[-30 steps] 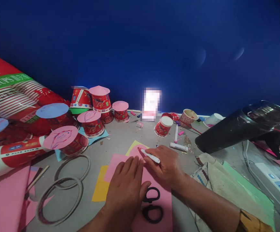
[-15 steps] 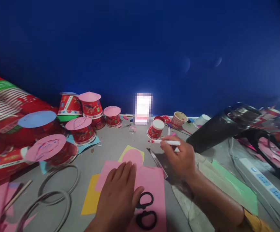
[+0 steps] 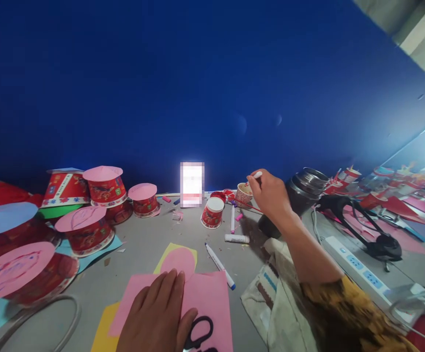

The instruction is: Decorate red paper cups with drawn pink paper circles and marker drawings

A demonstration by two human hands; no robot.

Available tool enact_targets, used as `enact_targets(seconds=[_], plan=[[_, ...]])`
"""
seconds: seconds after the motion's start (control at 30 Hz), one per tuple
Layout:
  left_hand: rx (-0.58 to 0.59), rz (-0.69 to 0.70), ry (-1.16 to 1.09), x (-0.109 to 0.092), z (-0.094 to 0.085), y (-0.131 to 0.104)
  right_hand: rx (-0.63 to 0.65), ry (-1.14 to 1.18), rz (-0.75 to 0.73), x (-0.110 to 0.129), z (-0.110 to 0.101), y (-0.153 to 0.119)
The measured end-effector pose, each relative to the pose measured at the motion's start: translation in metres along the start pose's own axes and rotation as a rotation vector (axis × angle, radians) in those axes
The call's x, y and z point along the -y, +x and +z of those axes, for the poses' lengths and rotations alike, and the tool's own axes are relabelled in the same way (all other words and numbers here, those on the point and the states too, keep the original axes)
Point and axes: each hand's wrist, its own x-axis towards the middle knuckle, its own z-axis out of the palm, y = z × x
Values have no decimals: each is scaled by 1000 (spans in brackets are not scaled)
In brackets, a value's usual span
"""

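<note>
My left hand [image 3: 157, 310] lies flat, fingers stretched out, on a pink paper sheet [image 3: 208, 298]. Just beyond its fingertips is a pink paper circle [image 3: 178, 261] on a yellow piece [image 3: 164, 256]. Black-handled scissors [image 3: 201, 330] rest beside the thumb, partly cut off by the frame. My right hand [image 3: 271, 193] is raised and pinches a slim white-ended stick [image 3: 258, 174], mostly hidden by the fingers, next to a patterned paper cup [image 3: 244, 194]. Whether the stick reaches into that cup, I cannot tell. A white marker with a blue end [image 3: 220, 265] lies between the hands.
Red paper cups with pink discs [image 3: 103, 183] stand at the left. A lit, blurred-out screen [image 3: 192, 185] leans at the blue wall. A small red cup [image 3: 213, 212], white tube [image 3: 236, 238], dark bottle [image 3: 296, 195], cloth [image 3: 289, 298] and power strip [image 3: 359, 269] are further right.
My right hand has moved up and away to the patterned cup, from above the table near the small red cup. The view has turned right. My left hand stays on the pink paper.
</note>
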Motion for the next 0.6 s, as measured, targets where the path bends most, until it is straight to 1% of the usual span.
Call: enact_targets(seconds=[0.07, 0.1, 0.2, 0.37, 0.5, 0.57, 0.6], plan=[[12, 1, -10, 2, 2, -1, 97, -99, 47, 0, 3, 13], [14, 2, -9, 3, 3, 0, 115, -114, 57, 0, 4, 18], [7, 20, 17, 3, 2, 1, 96, -93, 63, 1, 9, 25], [-63, 56, 51, 1, 2, 3, 78, -62, 105, 3, 17, 30], [-66, 50, 38, 4, 6, 1, 72, 71, 67, 10, 18, 32], [-53, 53, 44, 7, 10, 0, 134, 105, 74, 17, 21, 29], [-49, 61, 51, 10, 13, -1, 188, 93, 84, 20, 23, 28]])
